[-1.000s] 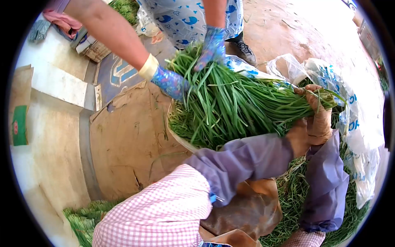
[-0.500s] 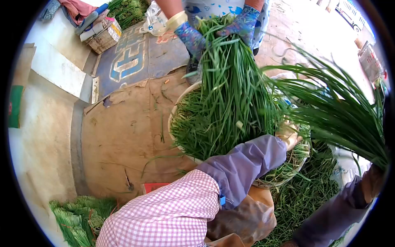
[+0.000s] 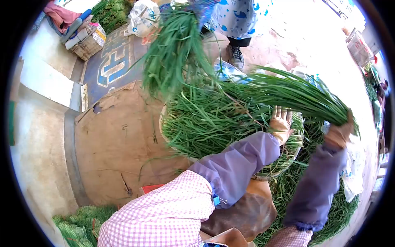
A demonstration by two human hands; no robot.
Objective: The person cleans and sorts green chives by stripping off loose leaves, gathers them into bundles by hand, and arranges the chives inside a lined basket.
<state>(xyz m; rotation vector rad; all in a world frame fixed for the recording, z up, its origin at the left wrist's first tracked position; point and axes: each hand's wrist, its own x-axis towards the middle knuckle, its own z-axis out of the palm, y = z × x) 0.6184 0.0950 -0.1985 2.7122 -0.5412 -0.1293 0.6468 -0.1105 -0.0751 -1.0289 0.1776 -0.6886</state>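
My left hand [image 3: 281, 124] lies flat with fingers stretched out, on the right side of the chives [image 3: 218, 119] heaped in a round basket [image 3: 163, 128]. My right hand [image 3: 340, 132], slightly blurred, grips the stem end of a long bunch of green chives [image 3: 300, 96]. The leaves of this bunch reach left over the heap, above my left hand. Across the basket, another person's hand in a blue patterned glove [image 3: 204, 11] holds a second bunch of chives [image 3: 175, 53], hanging down and blurred by motion.
More loose chives [image 3: 325, 197] lie on the ground right of the basket. Tied bundles [image 3: 80, 224] sit at lower left. Brown cardboard [image 3: 119, 144] covers the floor beside a pale wall [image 3: 39, 156]. A box [image 3: 88, 43] and a white plastic bag [image 3: 143, 18] stand farther back.
The other person's bunch has lifted off the heap and moved left. My right hand has come inward with its bunch, lowering the leaves over the basket. My left hand's fingers now show, spread on the chives.
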